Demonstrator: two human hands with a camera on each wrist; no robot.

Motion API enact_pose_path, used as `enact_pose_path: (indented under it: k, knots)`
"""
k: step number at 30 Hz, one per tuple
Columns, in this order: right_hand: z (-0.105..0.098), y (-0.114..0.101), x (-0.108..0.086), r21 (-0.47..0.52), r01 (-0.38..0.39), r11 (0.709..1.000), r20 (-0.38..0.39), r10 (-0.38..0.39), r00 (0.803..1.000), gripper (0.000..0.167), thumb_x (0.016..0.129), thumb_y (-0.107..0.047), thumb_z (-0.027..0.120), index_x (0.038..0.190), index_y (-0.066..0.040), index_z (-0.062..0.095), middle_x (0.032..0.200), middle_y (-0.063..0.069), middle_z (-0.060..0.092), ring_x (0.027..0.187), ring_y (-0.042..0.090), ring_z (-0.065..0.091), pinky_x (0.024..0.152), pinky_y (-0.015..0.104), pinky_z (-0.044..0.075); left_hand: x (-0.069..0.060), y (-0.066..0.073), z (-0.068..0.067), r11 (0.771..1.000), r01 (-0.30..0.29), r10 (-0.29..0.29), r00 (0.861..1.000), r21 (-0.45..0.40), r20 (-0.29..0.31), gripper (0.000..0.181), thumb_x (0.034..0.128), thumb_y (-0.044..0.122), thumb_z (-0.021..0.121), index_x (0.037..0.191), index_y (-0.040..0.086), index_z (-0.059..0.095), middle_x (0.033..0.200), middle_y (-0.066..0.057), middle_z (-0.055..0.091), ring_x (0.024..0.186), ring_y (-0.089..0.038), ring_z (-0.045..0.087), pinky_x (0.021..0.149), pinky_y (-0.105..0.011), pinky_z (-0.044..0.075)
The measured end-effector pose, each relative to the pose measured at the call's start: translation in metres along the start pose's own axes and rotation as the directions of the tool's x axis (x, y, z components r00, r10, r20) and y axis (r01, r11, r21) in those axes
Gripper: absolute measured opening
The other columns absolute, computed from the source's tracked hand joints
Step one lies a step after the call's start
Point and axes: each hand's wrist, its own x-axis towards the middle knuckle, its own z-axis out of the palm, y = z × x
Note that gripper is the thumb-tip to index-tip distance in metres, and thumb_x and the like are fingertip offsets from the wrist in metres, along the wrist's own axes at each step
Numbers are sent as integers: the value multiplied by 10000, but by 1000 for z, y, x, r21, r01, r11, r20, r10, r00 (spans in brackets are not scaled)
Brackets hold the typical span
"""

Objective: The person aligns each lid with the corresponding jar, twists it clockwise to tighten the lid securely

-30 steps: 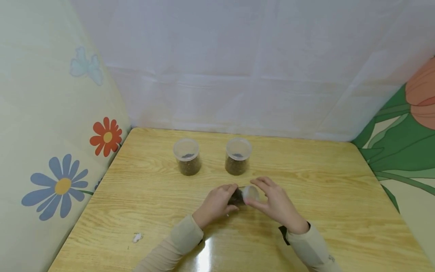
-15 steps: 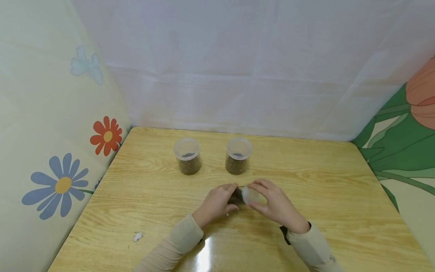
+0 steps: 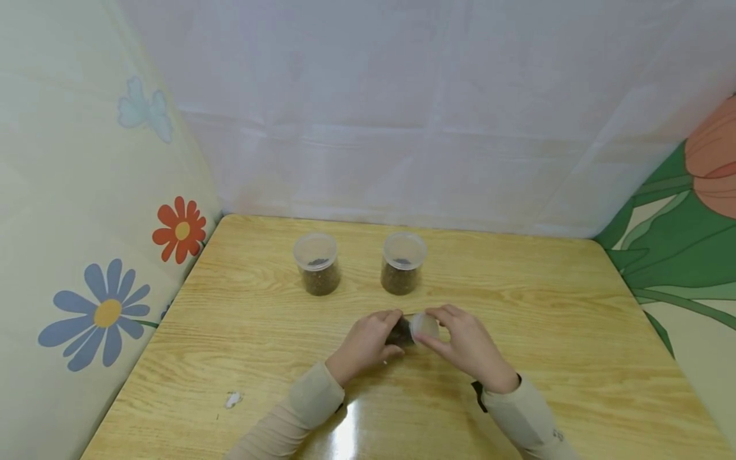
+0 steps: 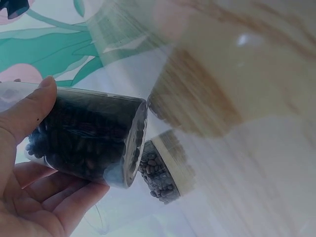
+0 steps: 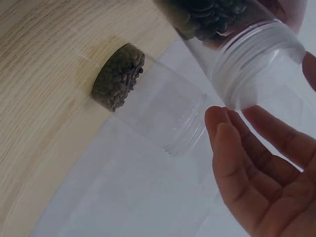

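My left hand [image 3: 363, 345] grips a clear jar [image 3: 400, 335] of dark beans that look like coffee beans. The jar lies tipped sideways, its lidded end toward the right. In the left wrist view, the thumb is on top of the jar [image 4: 89, 133] and the fingers are beneath. At its right end, my right hand [image 3: 468, 345] has thumb and fingers curled round the translucent screw lid [image 3: 424, 329]. Close up in the right wrist view, fingertips touch the edge of the lid [image 5: 261, 57]. Whether the lid is loose cannot be seen.
Two similar jars stand upright behind the hands, a left jar [image 3: 320, 278] and a right jar [image 3: 400, 278], both part-filled with beans. They rest on a wooden table [image 3: 546, 319]. A small white patch [image 3: 232, 400] marks the table at front left.
The right hand's thumb and fingers have shifted slightly about the lid, first rightward, then back left. The left hand and its jar have stayed in place, as have the two standing jars.
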Motion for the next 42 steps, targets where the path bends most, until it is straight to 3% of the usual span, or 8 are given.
enact_pose_path:
  k: [4,9,14,18,22,35,42]
  knots:
    - [1,1,0,-53,10,999,-18,-11,1000,414,780,-319,712,1029,6,647,954,127,650,793,234,634,649,346,532,0,-1,1,1000,-1,1,1000,6,-2,612,742,346,740,1200,4,521,1136,-136,604,1010,-249,589,829,-329,496]
    - [1,5,-2,-50,96,994,-36,-97,995,460,753,-316,736,1078,-7,632,1009,119,629,852,237,624,681,352,533,0,-2,3,1000,0,0,1000,-5,-3,609,748,346,735,1202,5,517,1142,-137,601,1016,-249,586,837,-330,493]
    - [0,10,-4,-37,242,970,-36,-243,969,513,685,-221,798,1123,-28,615,1074,108,589,943,251,585,741,381,519,0,-3,3,1000,-2,2,1000,-18,-10,606,744,339,741,1197,4,518,1136,-134,604,1010,-246,588,834,-328,493]
    - [1,12,-5,-56,306,950,-50,-309,950,533,650,-152,818,1127,-33,612,1074,109,577,939,250,576,726,379,517,-1,-3,3,1000,-8,7,1000,-12,-15,611,740,340,744,1195,-1,520,1136,-136,604,1010,-245,588,833,-324,493]
    - [1,12,-4,-63,306,950,-52,-309,950,532,649,-144,819,1127,-37,612,1068,102,576,934,240,575,724,370,517,-1,-3,3,1000,-10,9,1000,-13,-20,612,742,340,742,1197,-2,520,1140,-135,603,1014,-244,588,837,-322,492]
    - [2,9,-3,-72,207,976,-45,-211,976,500,683,-252,797,1101,-40,624,1008,91,608,866,225,608,693,358,527,0,-2,3,1000,-11,11,1000,-23,-20,588,733,334,749,1170,9,526,1116,-129,614,989,-239,598,819,-316,499]
    - [1,12,-3,-61,254,965,-26,-256,966,575,672,-205,809,1176,-48,582,1111,124,569,971,263,572,747,391,516,0,-4,1,998,-16,14,1000,-53,-27,558,728,327,755,1140,25,529,1093,-108,625,964,-227,606,799,-315,506]
